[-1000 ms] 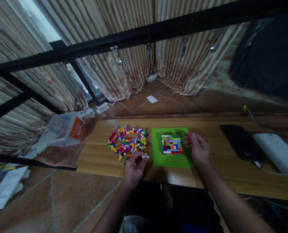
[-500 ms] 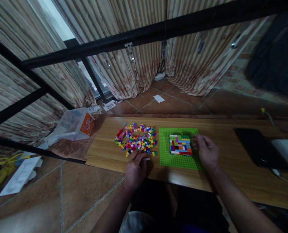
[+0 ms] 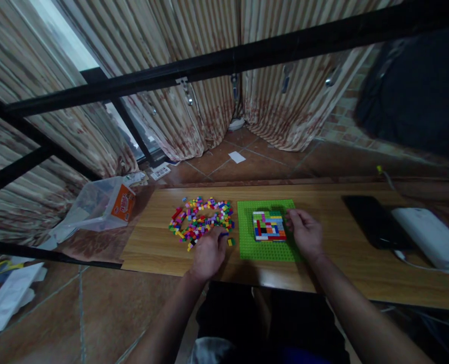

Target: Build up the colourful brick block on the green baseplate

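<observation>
Wood-grain counter [image 3: 163, 255] | left hand [image 3: 208, 254]: fingers curled at dark-blue brick [image 3: 223, 234], grip unclear | right hand [image 3: 305, 233]: loosely curled, contents unclear, just beside multicoloured brick block [image 3: 268, 227], on green studded baseplate [image 3: 262, 252] | loose bricks [image 3: 205, 218]: by left hand | clear plastic bin [image 3: 95, 207]: floor, left

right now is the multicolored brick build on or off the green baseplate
On: the multicolored brick build sits atop the green baseplate, bare studs showing beside it.
</observation>
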`<state>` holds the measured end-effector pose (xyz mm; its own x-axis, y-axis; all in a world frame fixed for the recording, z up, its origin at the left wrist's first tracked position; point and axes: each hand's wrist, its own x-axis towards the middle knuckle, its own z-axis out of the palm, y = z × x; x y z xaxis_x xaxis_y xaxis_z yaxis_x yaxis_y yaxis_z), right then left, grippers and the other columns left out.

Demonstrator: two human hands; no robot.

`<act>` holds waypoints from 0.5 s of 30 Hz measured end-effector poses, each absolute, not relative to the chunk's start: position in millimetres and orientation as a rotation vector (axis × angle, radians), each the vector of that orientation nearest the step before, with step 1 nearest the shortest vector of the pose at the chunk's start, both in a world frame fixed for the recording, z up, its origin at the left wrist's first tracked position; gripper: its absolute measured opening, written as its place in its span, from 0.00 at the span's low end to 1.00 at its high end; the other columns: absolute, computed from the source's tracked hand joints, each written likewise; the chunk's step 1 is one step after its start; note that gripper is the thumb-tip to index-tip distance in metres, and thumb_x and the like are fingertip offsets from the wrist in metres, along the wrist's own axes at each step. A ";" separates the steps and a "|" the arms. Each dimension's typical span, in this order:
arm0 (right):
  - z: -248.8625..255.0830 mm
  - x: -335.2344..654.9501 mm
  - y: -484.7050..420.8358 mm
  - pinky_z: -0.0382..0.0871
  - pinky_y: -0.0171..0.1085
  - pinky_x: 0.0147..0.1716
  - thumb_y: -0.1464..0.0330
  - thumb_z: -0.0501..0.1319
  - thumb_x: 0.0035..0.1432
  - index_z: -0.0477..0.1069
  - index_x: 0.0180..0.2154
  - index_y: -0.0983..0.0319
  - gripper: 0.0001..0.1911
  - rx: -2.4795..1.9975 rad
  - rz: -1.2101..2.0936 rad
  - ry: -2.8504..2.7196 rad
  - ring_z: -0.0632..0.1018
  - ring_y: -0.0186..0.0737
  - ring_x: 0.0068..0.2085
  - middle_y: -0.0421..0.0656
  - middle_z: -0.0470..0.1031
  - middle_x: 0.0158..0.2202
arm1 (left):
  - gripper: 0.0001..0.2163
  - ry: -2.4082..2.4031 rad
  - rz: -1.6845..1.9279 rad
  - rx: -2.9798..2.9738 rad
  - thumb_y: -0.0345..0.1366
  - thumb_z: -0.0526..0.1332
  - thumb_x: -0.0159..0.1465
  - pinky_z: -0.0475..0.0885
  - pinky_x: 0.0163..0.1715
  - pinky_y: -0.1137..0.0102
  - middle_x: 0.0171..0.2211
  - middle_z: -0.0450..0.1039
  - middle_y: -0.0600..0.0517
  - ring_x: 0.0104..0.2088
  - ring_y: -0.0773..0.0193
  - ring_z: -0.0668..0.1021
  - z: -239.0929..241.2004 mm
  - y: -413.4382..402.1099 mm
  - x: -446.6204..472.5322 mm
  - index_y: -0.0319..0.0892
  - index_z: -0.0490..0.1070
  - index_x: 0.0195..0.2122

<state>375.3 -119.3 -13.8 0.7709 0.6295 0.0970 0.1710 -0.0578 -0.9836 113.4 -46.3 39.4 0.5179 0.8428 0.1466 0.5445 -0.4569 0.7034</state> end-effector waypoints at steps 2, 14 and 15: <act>-13.7 374.9 -119.3 0.67 0.34 0.21 0.49 0.60 0.53 0.75 0.35 0.62 0.23 -1.619 0.421 -0.660 0.73 0.35 0.24 0.42 0.76 0.27 | 0.06 1.071 0.691 1.995 0.33 0.57 0.62 0.70 0.36 0.69 0.32 0.75 0.52 0.32 0.64 0.76 38.9 -46.1 121.6 0.44 0.74 0.37; -13.7 372.3 -118.5 0.69 0.36 0.26 0.55 0.61 0.53 0.76 0.37 0.63 0.18 -1.612 0.421 -0.664 0.74 0.36 0.24 0.42 0.77 0.28 | 0.05 0.944 0.745 1.438 0.37 0.60 0.58 0.69 0.24 0.75 0.24 0.68 0.57 0.22 0.71 0.71 40.2 -48.8 181.3 0.42 0.67 0.30; -14.1 372.4 -118.3 0.69 0.36 0.26 0.55 0.61 0.53 0.76 0.37 0.63 0.18 -1.607 0.424 -0.662 0.74 0.36 0.24 0.42 0.77 0.28 | 0.06 0.949 0.736 1.423 0.38 0.60 0.58 0.69 0.23 0.75 0.23 0.69 0.57 0.22 0.71 0.71 40.4 -48.6 184.3 0.42 0.67 0.30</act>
